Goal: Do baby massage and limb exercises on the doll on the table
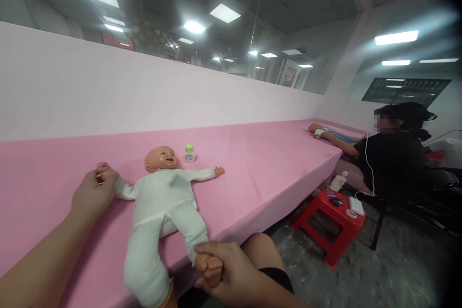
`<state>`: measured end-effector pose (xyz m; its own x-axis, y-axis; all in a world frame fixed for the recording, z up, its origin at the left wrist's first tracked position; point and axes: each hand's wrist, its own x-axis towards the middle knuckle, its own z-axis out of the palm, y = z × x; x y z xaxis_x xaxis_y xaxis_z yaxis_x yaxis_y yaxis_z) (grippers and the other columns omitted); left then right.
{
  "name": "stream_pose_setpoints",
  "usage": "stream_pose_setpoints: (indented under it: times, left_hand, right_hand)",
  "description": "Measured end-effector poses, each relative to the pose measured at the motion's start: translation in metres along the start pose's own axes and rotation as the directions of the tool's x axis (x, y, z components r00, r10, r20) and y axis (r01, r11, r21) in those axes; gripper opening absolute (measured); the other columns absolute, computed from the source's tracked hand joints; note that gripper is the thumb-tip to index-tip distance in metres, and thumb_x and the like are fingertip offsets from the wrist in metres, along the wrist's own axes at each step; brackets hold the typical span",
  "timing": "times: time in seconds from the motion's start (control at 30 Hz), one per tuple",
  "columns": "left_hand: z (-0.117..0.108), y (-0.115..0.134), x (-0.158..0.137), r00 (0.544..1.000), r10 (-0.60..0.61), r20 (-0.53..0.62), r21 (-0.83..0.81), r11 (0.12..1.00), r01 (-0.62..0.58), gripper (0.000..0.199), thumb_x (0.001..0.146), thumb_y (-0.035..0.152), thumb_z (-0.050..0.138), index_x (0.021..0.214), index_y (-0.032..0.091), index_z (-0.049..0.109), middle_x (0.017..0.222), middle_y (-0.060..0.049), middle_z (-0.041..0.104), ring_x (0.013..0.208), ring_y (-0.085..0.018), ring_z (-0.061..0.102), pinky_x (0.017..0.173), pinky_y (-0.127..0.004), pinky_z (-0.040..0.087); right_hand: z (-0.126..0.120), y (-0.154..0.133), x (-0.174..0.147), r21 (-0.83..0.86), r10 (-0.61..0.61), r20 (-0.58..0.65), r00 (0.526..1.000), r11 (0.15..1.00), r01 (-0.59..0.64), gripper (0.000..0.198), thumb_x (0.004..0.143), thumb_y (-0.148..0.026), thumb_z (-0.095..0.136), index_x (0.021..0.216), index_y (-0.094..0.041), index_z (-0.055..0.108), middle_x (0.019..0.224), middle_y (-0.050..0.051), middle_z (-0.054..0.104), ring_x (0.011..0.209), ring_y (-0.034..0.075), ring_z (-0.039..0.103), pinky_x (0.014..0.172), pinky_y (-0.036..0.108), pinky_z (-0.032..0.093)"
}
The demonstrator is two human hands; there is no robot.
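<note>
A baby doll (166,192) with a white cloth body lies on its back on the pink-covered table (245,168). Its head is at the far side and its feet hang toward me. My left hand (94,190) is closed around the doll's hand at the left of the view. Near the table's front edge, my right hand (231,267) is wrapped around the doll's foot, whose toes show between thumb and fingers. A small bottle (189,154) with a green cap stands beside the doll's head.
Further along the table, a co-worker in black (397,163) reaches toward another doll (325,133). A red stool (334,226) on the floor at the right carries a bottle (338,181), a white box (356,206) and small items. A white wall with glass above borders the table's back.
</note>
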<state>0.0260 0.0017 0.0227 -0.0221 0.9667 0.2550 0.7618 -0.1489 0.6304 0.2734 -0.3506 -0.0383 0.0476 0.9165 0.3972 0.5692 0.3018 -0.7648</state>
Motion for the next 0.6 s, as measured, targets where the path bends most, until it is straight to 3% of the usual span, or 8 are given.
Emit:
stream_pose_setpoints:
  times: [0.07,0.17,0.37,0.47,0.6]
  left_hand:
    - [0.003,0.005,-0.005,0.999,0.051,0.001,-0.028,0.998,-0.051,0.047,0.094,0.061,0.053,0.126,0.027,0.058,0.112,-0.002,0.072,0.093,-0.023,0.067,0.069,-0.025,0.043]
    - [0.007,0.017,-0.017,0.983,0.181,0.041,-0.023,0.983,-0.18,0.043,0.093,0.059,0.058,0.126,0.031,0.062,0.106,0.0,0.074,0.091,-0.022,0.068,0.071,-0.026,0.044]
    - [0.017,0.034,-0.032,0.849,0.501,0.167,0.107,0.847,-0.521,0.053,0.095,0.06,0.053,0.138,0.03,0.064,0.126,-0.007,0.07,0.111,-0.03,0.065,0.087,-0.036,0.048]
    - [0.023,0.034,-0.037,0.795,0.57,0.209,0.168,0.78,-0.603,0.057,0.098,0.054,0.048,0.147,0.028,0.06,0.125,-0.011,0.069,0.114,-0.033,0.063,0.095,-0.041,0.048]
    - [0.026,0.032,-0.043,0.763,0.604,0.228,0.207,0.736,-0.645,0.058,0.1,0.048,0.043,0.152,0.026,0.056,0.122,-0.014,0.069,0.112,-0.035,0.062,0.097,-0.046,0.047]
  right_hand:
    - [-0.007,-0.011,0.007,-0.008,-0.02,-0.045,0.999,1.0,0.02,0.053,0.082,-0.034,0.08,0.133,-0.029,0.068,0.102,0.001,0.079,0.086,0.021,0.077,0.081,0.026,0.062]
    - [-0.013,-0.02,0.021,0.013,-0.045,-0.115,0.992,0.999,0.047,0.053,0.084,-0.031,0.079,0.135,-0.03,0.066,0.107,0.002,0.078,0.092,0.021,0.077,0.086,0.029,0.062]
    - [-0.01,-0.017,0.064,0.086,-0.052,-0.186,0.981,0.994,0.069,0.056,0.084,-0.035,0.08,0.137,-0.03,0.064,0.114,0.001,0.075,0.098,0.02,0.075,0.094,0.032,0.061]
    - [-0.006,-0.016,0.087,0.083,-0.054,-0.18,0.982,0.994,0.07,0.054,0.085,-0.032,0.078,0.137,-0.028,0.064,0.12,0.002,0.074,0.104,0.021,0.074,0.097,0.033,0.06]
    - [0.005,-0.011,0.114,0.065,-0.007,-0.101,0.995,0.998,0.014,0.05,0.088,-0.031,0.075,0.136,-0.027,0.064,0.117,0.003,0.076,0.101,0.023,0.074,0.092,0.035,0.061]
